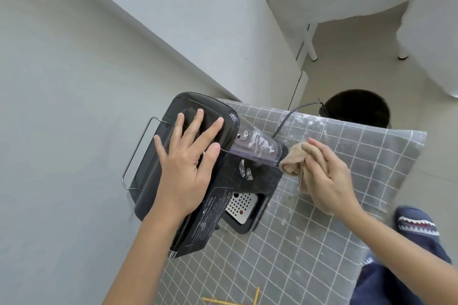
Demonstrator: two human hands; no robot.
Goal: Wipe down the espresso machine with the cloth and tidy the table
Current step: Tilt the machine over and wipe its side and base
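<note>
Two hands work here: my left hand (pixel 188 158) lies flat, fingers spread, on top of the black espresso machine (pixel 198 181) at the checked worktop's (pixel 309 242) left edge; my right hand (pixel 327 176) bunches the tan cloth (pixel 293 162) beside its right flank.

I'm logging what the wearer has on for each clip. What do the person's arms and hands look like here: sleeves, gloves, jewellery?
Both forearms are bare as far as the frame shows, with no sleeve in view. The left hand and right hand wear no gloves, and no ring, watch or bracelet shows on the fingers or wrists. No markings are visible on either hand.
</note>
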